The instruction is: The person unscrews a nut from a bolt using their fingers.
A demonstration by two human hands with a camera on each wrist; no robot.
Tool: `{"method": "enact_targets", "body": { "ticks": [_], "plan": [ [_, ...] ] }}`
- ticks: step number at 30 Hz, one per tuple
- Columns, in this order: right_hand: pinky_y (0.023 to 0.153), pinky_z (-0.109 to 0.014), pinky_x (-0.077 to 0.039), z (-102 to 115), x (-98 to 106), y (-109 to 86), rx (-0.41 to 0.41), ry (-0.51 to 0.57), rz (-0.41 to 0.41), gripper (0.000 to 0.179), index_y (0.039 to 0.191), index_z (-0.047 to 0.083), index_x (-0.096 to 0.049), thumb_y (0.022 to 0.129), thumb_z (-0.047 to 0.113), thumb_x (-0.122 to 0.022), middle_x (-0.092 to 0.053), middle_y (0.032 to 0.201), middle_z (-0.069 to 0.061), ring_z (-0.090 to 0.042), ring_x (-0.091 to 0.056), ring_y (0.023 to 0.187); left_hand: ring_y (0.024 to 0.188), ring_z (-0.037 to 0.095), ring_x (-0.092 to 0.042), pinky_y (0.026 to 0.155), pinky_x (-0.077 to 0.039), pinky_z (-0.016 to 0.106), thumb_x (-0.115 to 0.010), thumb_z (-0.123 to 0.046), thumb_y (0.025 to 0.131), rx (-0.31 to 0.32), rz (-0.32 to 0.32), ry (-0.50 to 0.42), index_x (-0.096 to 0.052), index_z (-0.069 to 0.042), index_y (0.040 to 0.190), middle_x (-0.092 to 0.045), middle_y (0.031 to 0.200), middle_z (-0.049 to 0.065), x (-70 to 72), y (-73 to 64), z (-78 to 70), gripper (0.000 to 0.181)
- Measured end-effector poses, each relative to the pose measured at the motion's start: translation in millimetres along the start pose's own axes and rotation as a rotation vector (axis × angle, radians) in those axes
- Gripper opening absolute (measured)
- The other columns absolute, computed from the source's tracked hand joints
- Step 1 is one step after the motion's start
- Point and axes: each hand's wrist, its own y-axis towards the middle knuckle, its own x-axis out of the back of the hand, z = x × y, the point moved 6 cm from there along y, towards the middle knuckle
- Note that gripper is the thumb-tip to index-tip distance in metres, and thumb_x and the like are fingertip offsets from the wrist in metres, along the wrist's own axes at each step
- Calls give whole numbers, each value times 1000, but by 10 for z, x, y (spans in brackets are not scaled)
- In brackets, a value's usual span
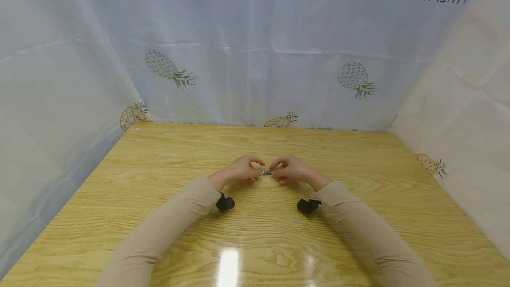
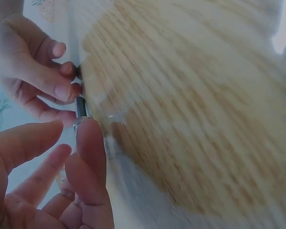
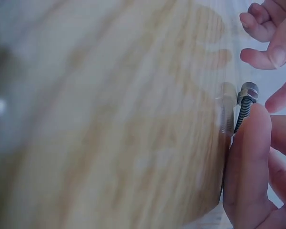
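Observation:
A small metal bolt (image 1: 266, 172) with a threaded shank lies crosswise between the two hands, close to the tabletop. In the right wrist view, a nut (image 3: 247, 95) sits right below its rounded head. My right hand (image 1: 290, 169) pinches the shank end, and its fingers hide part of the threads. My left hand (image 1: 243, 169) is beside the head end, thumb and fingers spread apart and loosely bent. One left fingertip overlaps the bolt head in the left wrist view; whether it touches cannot be told.
Both hands are low over a glossy wood-grain table (image 1: 191, 145). A black wrist camera (image 1: 226, 203) hangs under the left sleeve, another black camera (image 1: 308, 206) under the right. Behind the table and along its sides hangs a pale curtain (image 1: 255, 79) printed with pineapples.

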Motion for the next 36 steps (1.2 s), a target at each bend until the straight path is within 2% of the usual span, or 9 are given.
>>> {"method": "enact_targets", "body": {
  "ticks": [6,17,26,32,36],
  "plan": [
    [58,-22,-53,6,-14,-4,-3,-19,-4,28,114,-6,-57,89,4,-60,-58,72,0,-7,-57,60,52,11,-57,56,-47,22,-58,-10,88,9,-27,44,-57,-6,125,-68,83,11,3,35,-1,37],
    [58,-21,-53,18,-18,15,-34,-93,-35,23,107,-5,-60,87,4,-62,-57,71,0,-6,-57,59,45,6,-52,50,-45,18,-63,-7,85,33,-79,64,-64,-3,113,-59,68,2,-42,52,-9,28],
    [59,-20,-53,28,-38,21,-40,-130,-32,17,101,-6,-60,87,3,-62,-56,73,-1,-6,-56,61,45,6,-52,47,-41,15,-64,-7,85,49,-98,140,-67,-1,105,-66,84,7,-46,41,-28,20],
    [59,-20,-53,36,-52,32,-32,-170,-31,13,97,-6,-60,87,2,-61,-54,70,-1,-8,-54,62,45,6,-52,46,-40,15,-63,-7,87,48,-104,163,-68,0,99,-60,67,2,-65,57,-40,15],
    [60,-21,-53,53,-60,27,-20,-195,-33,11,96,-6,-60,88,2,-60,-53,71,-1,-9,-53,64,46,6,-52,46,-39,15,-63,-9,87,47,-113,183,-68,0,99,-57,64,0,-67,61,-49,15]
  ]
}}
